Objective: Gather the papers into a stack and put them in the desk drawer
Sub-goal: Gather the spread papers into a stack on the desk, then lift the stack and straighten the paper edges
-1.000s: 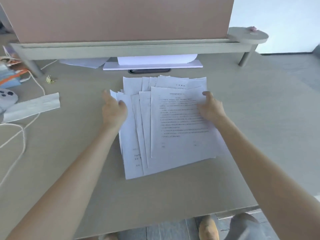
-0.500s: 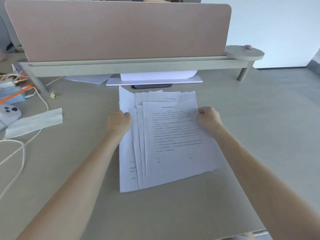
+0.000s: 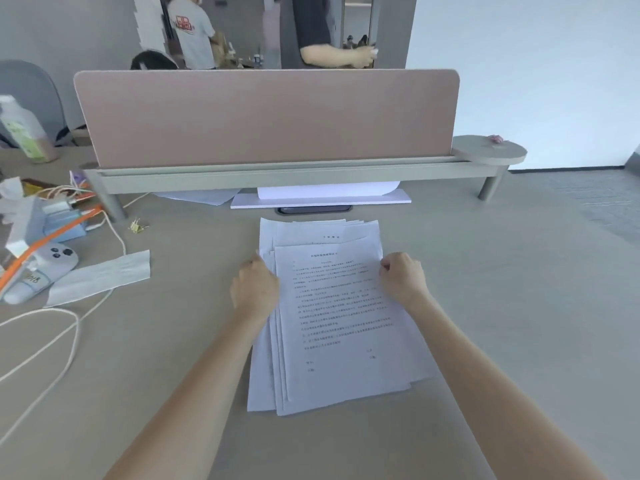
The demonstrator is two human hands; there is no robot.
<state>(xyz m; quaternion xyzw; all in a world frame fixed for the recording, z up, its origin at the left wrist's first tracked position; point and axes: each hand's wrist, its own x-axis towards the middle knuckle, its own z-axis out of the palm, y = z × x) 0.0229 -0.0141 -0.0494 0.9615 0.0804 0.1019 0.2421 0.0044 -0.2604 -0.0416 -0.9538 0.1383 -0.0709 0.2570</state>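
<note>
White printed papers lie in a loose, uneven stack on the beige desk, in front of the pink divider panel. Left hand and right hand press against its opposite side edges, fingers curled on the sheets.

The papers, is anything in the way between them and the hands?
No. The left hand presses against the left edge of the papers and the right hand against the right edge, so both already touch the pile. Nothing lies on top of it. The desk drawer is not in view, so that path cannot be judged.
</note>
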